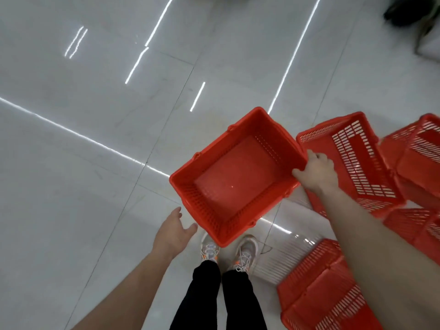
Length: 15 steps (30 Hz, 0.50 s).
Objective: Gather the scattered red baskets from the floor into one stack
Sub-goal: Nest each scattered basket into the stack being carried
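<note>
A red plastic basket point(238, 177) hangs upright above the floor in front of my feet, its open top facing me. My right hand point(316, 172) grips its right rim with curled fingers. My left hand point(175, 231) is spread, fingers relaxed, just left of the basket's near corner and not touching it. Another red basket point(352, 160) lies tipped on the floor right behind my right hand. A further red basket point(416, 153) lies at the far right, and one point(316, 291) lies on its side by my right foot.
Glossy white floor tiles point(95, 139) stretch to the left and ahead, streaked with light reflections. A fifth red basket point(419, 225) lies partly hidden under my right forearm. A dark object point(414, 15) sits in the top right corner. My shoes point(228, 251) stand below the held basket.
</note>
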### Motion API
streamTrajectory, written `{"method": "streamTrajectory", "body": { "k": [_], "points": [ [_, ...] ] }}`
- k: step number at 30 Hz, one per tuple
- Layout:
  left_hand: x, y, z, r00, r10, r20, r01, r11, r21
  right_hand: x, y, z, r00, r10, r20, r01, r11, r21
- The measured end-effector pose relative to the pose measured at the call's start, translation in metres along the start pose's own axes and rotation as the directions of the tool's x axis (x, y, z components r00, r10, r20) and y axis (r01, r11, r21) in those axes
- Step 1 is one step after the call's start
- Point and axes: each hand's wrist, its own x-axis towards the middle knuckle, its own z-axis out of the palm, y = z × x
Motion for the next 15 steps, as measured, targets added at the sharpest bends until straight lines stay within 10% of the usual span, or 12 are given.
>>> {"method": "streamTrajectory", "body": {
  "k": [8,15],
  "points": [
    [-0.078,0.136,-0.051,0.914,0.384,0.129,-0.403,0.829,0.387,-0.16,0.1,-0.073,0.954,0.297,-0.034,-0.281,0.929,0.239],
    [-0.181,0.229,-0.014,0.659,0.615,0.434,-0.746,0.457,0.485,-0.365,0.198,-0.066,0.735,0.678,-0.001,-0.573,0.622,0.534]
  ]
}}
